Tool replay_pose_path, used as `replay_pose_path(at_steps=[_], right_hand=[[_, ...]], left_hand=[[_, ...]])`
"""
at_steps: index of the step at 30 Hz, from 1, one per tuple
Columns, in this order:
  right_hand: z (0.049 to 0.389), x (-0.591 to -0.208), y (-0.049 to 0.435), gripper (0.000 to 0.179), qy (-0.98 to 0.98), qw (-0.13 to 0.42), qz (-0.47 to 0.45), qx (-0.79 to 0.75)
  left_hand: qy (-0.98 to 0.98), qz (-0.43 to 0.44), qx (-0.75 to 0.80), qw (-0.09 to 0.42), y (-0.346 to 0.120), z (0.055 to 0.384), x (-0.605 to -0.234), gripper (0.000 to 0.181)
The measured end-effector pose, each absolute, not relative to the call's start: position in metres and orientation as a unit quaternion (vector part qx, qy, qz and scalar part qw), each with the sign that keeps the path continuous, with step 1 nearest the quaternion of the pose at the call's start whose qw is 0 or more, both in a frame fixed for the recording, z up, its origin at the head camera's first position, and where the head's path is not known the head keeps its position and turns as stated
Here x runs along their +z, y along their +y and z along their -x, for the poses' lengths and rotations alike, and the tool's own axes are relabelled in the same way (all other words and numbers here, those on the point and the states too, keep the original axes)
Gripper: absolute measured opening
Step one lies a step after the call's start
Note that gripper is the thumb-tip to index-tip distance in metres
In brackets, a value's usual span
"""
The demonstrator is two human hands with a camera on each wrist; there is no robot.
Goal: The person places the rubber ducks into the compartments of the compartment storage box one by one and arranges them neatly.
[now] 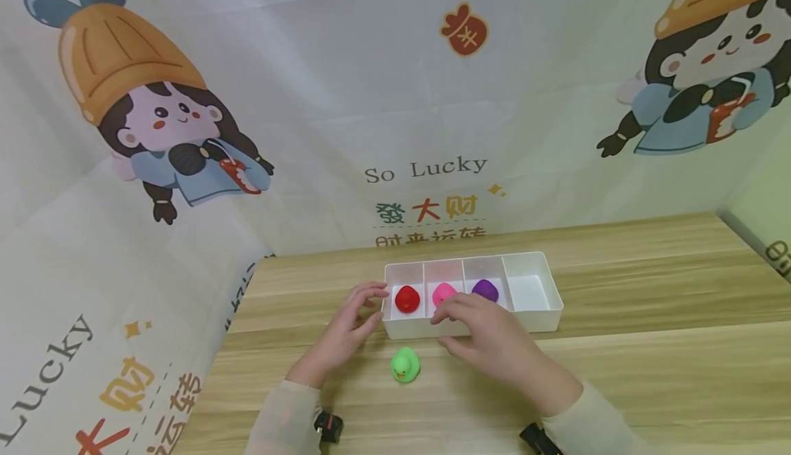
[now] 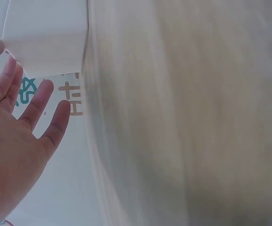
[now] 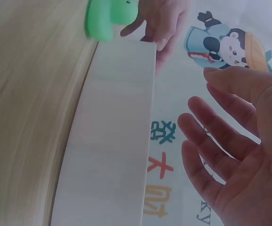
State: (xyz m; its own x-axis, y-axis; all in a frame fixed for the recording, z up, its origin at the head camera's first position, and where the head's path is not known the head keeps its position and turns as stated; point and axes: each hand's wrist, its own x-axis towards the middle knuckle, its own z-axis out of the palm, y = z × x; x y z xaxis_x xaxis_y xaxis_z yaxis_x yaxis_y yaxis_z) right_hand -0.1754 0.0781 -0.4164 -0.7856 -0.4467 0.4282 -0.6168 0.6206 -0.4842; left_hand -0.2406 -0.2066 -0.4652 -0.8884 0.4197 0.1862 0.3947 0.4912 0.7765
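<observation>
A white four-compartment tray (image 1: pixel 536 319) stands on the wooden table. From the left, its first three compartments hold a red toy (image 1: pixel 407 300), a pink toy (image 1: pixel 441 293) partly behind my fingers, and a purple toy (image 1: pixel 485 290); the rightmost is bare. My left hand (image 1: pixel 344 331) is at the tray's left end, fingers loosely extended, fingertips close to the rim; whether they touch is unclear. Over the tray's front edge hovers my right hand (image 1: pixel 497 342), its fingers slightly bent with nothing between them, as the right wrist view shows. A green rubber duck (image 1: pixel 405 365) sits in front of the tray, between both hands.
A printed cloth (image 1: pixel 321 98) with cartoon figures and lettering hangs behind the table and along its left side. Wooden tabletop (image 1: pixel 649 283) extends to the right of the tray. Dark straps (image 1: pixel 329 426) show at both wrists.
</observation>
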Motion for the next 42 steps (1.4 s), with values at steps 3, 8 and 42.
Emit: replay_pose_path(at_steps=[3, 8, 42], right_hand=[[0.172, -0.415, 0.074, 0.022, -0.888, 0.132, -0.301, 0.322], [0.167, -0.414, 0.065, 0.022, -0.890, 0.118, -0.302, 0.321], [0.166, -0.448, 0.017, 0.023, -0.908, 0.110, -0.328, 0.236]], left_hand=[[0.864, -0.235, 0.444, 0.019, -0.206, 0.241, -0.465, 0.034], [0.866, -0.227, 0.444, 0.021, -0.205, 0.241, -0.465, 0.035], [0.864, -0.243, 0.440, 0.012, -0.206, 0.241, -0.466, 0.034]])
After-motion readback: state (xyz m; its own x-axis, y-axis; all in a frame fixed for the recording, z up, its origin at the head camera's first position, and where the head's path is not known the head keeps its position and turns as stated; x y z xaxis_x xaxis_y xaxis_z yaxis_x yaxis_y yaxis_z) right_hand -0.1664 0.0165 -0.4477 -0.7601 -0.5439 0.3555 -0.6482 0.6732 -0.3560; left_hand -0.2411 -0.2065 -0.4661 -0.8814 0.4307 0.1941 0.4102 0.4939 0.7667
